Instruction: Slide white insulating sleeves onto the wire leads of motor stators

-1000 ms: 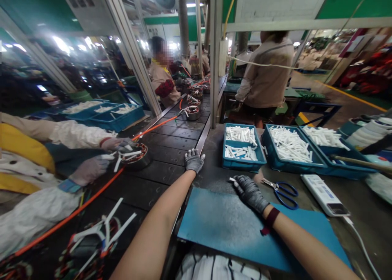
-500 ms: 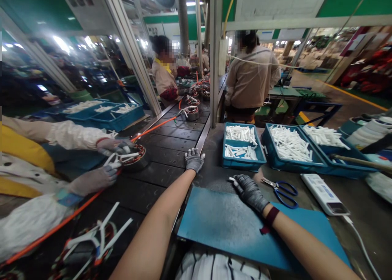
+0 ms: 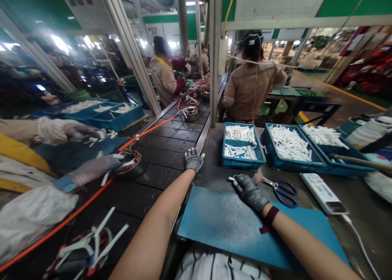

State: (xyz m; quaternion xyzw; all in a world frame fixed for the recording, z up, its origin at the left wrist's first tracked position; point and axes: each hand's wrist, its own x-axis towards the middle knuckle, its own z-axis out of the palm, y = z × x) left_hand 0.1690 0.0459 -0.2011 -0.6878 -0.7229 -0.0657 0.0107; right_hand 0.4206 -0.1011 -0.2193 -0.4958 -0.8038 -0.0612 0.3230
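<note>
My left hand point(image 3: 194, 160), in a grey glove with pale fingertips, lies palm down across the metal rail point(image 3: 202, 139) at the conveyor's right edge. Its fingers are stretched out and slightly apart, holding nothing. At the far edge of the blue mat point(image 3: 211, 214) rests my right hand point(image 3: 249, 192), also gloved, its fingers closed on a short white tube point(image 3: 232, 179). The tube's end pokes out past the thumb side. Just right of that hand lie scissors point(image 3: 284, 192) with blue handles.
Blue bins point(image 3: 243, 163) of white tubes stand beyond my right hand. A white device point(image 3: 324, 194) with a cable sits at right. The conveyor point(image 3: 165, 165) carries wound stators point(image 3: 130, 161); a co-worker's gloved hands point(image 3: 94, 165) work at its left, beside an orange cord point(image 3: 92, 200).
The co-worker's upper hand has moved left, off the stator, to loose white tubes. The stators on the conveyor have shifted slightly toward me. My hands have stayed in place.
</note>
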